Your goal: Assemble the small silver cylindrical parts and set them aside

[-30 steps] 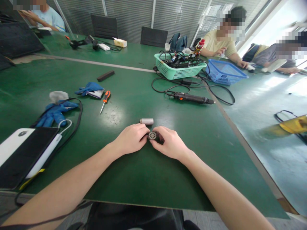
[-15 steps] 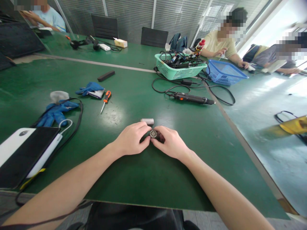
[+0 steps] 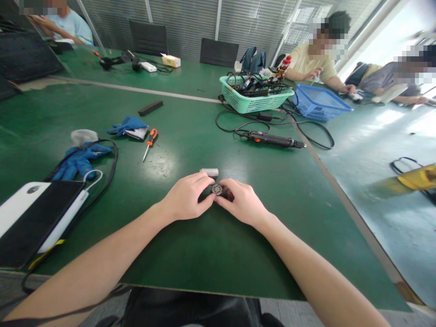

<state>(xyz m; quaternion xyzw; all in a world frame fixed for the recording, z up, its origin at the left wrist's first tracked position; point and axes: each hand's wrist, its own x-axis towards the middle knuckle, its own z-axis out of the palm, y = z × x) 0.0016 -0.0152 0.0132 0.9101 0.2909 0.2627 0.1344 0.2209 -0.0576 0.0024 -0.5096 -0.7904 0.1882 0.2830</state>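
Between the fingertips of both hands is a small round metal part (image 3: pixel 217 189) with several holes in its face, turned up toward me. My left hand (image 3: pixel 190 196) grips it from the left with thumb and fingers. From the right, my right hand (image 3: pixel 243 202) pinches the same part, its fingers curled. Just beyond the fingers a silver metal cylinder (image 3: pixel 210 172) lies on its side on the green table (image 3: pixel 211 254). What the lower fingers touch is hidden.
An orange-handled screwdriver (image 3: pixel 150 143), blue gloves (image 3: pixel 80 161) and a white-and-black device (image 3: pixel 37 218) lie to the left. A black electric screwdriver (image 3: pixel 275 139) lies ahead right, before a green basket (image 3: pixel 255 102) of cables and a blue basket (image 3: pixel 316 106). Other people sit at the far side.
The round part has tilted or shifted very slightly between my fingertips. Both hands stay in nearly the same place, and the cylinder has not moved.
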